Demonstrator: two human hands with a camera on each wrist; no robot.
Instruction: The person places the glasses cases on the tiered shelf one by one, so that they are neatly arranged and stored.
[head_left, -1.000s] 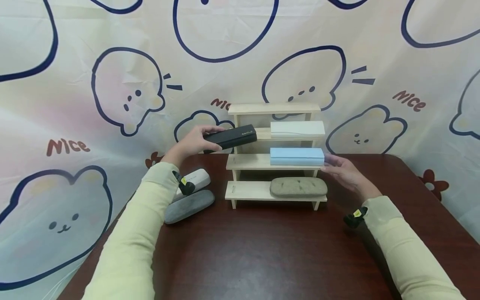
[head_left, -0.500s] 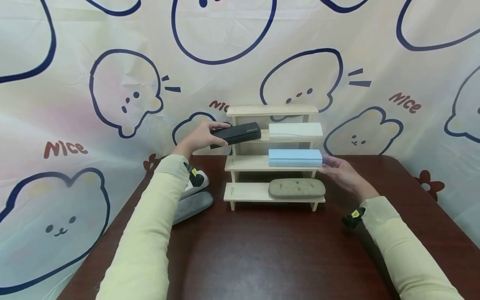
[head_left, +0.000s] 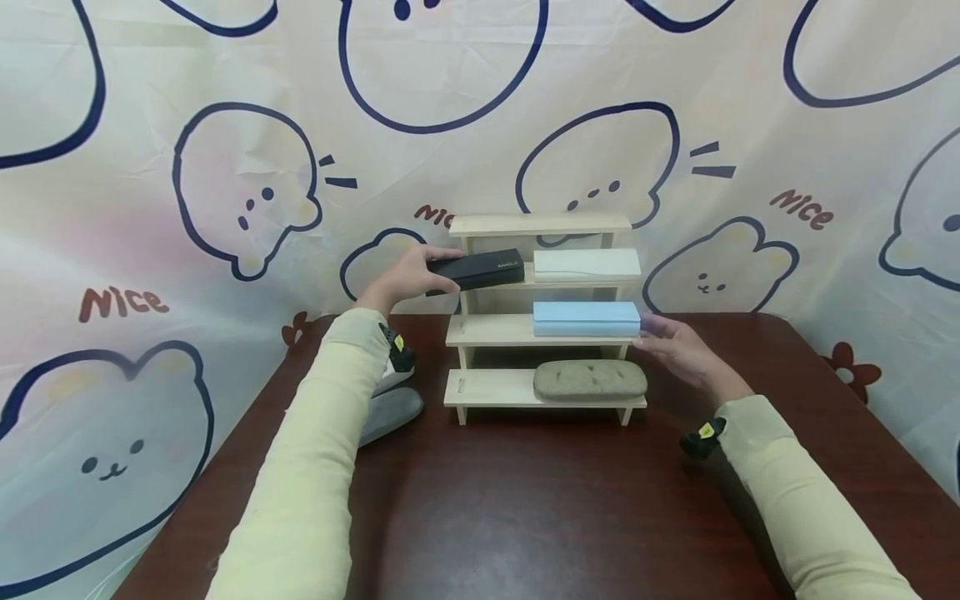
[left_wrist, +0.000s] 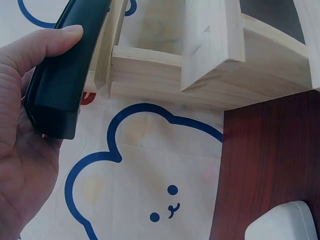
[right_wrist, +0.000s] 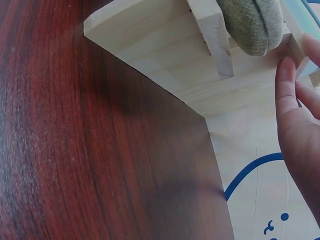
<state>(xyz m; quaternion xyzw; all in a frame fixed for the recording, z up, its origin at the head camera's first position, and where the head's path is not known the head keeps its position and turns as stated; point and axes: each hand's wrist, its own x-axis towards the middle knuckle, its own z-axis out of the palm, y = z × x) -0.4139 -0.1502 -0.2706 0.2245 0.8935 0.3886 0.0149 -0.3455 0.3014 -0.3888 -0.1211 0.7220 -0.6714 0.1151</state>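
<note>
My left hand grips a long black glasses case by its left end, thumb in front. The case overlaps the left part of the third tier of a pale wooden stepped rack. In the left wrist view, the case lies between thumb and fingers beside the rack's wooden end. My right hand holds the right end of the second tier, next to a light blue case. The right wrist view has its fingers under the board end and the thumb above.
A white case sits right on the third tier, a fuzzy olive case right on the lowest. A grey case and another white case lie on the dark table, partly behind the left sleeve. A printed curtain stands behind.
My left hand has carried the black case rightward, from beside the rack to over the third tier's left part. The right hand has stayed at the rack's right end.
</note>
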